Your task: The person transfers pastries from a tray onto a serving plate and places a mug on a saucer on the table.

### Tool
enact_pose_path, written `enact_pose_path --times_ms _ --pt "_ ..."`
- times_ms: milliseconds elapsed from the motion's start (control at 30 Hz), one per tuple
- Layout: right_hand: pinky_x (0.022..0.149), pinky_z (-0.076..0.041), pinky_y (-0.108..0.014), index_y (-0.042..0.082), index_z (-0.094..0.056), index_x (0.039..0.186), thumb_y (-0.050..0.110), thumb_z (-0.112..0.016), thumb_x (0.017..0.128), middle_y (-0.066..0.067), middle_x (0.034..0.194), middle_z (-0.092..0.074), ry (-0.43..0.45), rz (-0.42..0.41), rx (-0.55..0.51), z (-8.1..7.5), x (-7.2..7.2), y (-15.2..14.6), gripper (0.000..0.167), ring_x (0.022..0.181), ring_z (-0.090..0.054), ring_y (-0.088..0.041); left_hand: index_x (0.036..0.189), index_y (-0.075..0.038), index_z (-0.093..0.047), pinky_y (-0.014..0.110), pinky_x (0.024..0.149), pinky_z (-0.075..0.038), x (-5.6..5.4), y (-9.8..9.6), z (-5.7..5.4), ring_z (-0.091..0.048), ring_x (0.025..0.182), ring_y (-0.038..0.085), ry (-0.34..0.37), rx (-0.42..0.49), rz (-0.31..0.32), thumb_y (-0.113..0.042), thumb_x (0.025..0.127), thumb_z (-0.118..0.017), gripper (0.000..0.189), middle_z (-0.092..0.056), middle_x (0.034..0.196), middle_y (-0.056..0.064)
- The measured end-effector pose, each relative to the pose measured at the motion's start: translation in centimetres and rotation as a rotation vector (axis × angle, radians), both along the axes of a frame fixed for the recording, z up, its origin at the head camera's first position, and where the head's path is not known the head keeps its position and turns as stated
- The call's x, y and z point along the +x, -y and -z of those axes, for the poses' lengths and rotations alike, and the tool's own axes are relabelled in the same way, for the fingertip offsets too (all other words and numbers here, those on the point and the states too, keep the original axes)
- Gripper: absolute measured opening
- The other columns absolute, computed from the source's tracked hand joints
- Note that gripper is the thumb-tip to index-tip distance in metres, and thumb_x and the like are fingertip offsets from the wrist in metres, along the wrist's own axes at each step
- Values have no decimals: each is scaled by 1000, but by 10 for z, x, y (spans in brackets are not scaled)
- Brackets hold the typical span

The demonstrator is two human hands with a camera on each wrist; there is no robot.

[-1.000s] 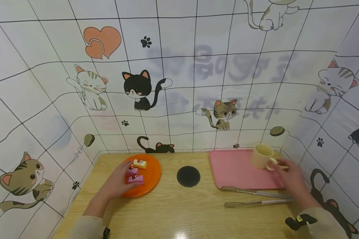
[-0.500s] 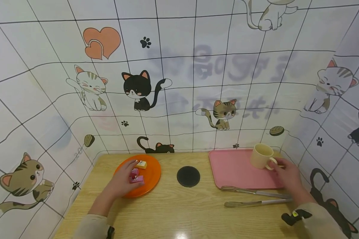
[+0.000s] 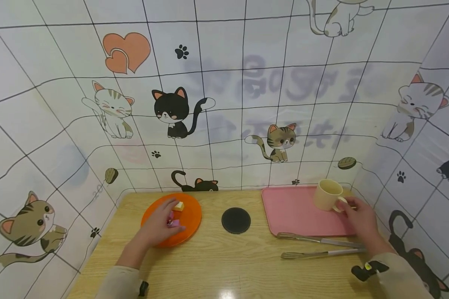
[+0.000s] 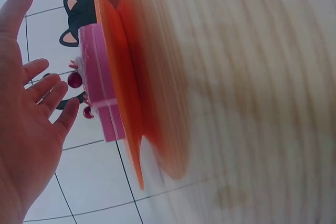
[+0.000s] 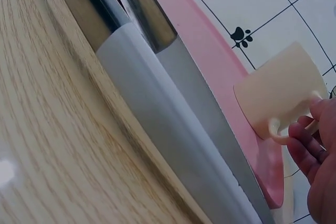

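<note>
My left hand (image 3: 161, 224) hovers over an orange plate (image 3: 191, 222), its fingers relaxed and spread. Below it sit small toy cake slices: a yellow one (image 3: 179, 206) near the fingertips and pink ones (image 3: 175, 223) partly hidden by the hand. In the left wrist view, a gap shows between the palm and the pink cakes (image 4: 98, 66) with their red berries. My right hand (image 3: 361, 218) pinches the handle of a cream mug (image 3: 326, 196), thumb on top and fingers curled below. Upright, the mug stands on the right part of a pink tray (image 3: 289, 214).
A round black coaster (image 3: 235, 220) lies between plate and tray. Two metal utensils with pale handles, an upper one (image 3: 318, 240) and a lower one (image 3: 321, 253), lie along the tray's front edge. Behind the wooden table (image 3: 224, 265) rises a cat-print wall covering.
My left hand has shifted to the right across the plate and now covers more of the cake slices. The right hand stays at the mug's handle; the mug has not moved.
</note>
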State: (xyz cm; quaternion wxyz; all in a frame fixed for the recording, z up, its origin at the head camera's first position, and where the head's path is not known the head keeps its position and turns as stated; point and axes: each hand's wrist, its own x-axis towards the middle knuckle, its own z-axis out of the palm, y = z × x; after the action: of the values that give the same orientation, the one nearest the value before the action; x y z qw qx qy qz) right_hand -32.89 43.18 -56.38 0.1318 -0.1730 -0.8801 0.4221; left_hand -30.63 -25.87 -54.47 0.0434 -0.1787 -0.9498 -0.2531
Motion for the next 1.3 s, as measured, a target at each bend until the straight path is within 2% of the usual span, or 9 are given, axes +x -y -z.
enact_pose_path --times_ms 167,267,433,600,767,867,1000,1133,1300 --pt "61 -52 -13 -1 -67 139 34 -64 114 -25 128 -70 4 6 11 -2 0 0 42 91 -69 -19 170 -15 -42 69 127 -32 1 -12 -5 -38 160 43 24 -4 17 -55 92 -89 100 -40 175 13" --pt "61 -52 -14 -2 -67 138 34 -63 115 -26 126 -71 -4 12 17 -4 2 1 42 89 -69 -19 171 -16 -40 66 127 -35 2 -21 -8 -40 159 40 45 12 28 -54 92 -89 101 -40 175 11" --pt "61 -52 -15 -2 -67 137 34 -63 115 -26 126 -71 -11 23 10 -6 5 3 42 88 -69 -19 171 -10 -40 61 128 -36 2 -34 -10 -40 160 38 51 8 51 -52 92 -90 102 -39 176 11" --pt "62 -53 -13 -1 -67 136 35 -63 115 -25 126 -71 -40 4 17 -6 6 7 42 87 -69 -14 169 -10 -43 64 128 -35 -2 -45 -5 -39 160 39 27 -27 52 -56 91 -89 102 -41 175 10" --pt "63 -57 -15 -2 -69 132 33 -65 114 -26 121 -73 -93 -30 14 -9 7 12 40 77 -65 0 170 -17 -44 63 128 -35 -1 -61 -6 -36 162 35 67 19 66 -57 93 -87 97 -39 176 7" --pt "63 -57 -15 -1 -69 132 36 -66 114 -26 121 -74 -109 -44 12 -12 9 17 42 77 -66 -1 171 -23 -43 60 129 -35 -1 -71 -7 -35 163 31 101 48 68 -58 93 -86 96 -38 177 1" --pt "64 -56 -15 1 -69 131 39 -67 113 -25 121 -74 -109 -62 22 -17 12 22 43 80 -68 -4 171 -25 -42 59 130 -35 -3 -81 -4 -34 163 30 111 52 80 -60 92 -86 97 -37 178 -1" --pt "65 -57 -17 2 -69 131 40 -66 113 -23 121 -73 -98 -74 22 -19 12 25 42 82 -66 -5 171 -24 -41 60 129 -36 -6 -89 0 -35 163 31 111 36 92 -66 91 -84 100 -36 178 3" --pt "65 -59 -21 2 -69 131 37 -66 114 -23 121 -74 -121 -108 21 -22 13 29 40 81 -67 -4 170 -18 -43 60 128 -38 -13 -99 6 -39 161 34 103 20 130 -66 92 -83 100 -38 176 9"
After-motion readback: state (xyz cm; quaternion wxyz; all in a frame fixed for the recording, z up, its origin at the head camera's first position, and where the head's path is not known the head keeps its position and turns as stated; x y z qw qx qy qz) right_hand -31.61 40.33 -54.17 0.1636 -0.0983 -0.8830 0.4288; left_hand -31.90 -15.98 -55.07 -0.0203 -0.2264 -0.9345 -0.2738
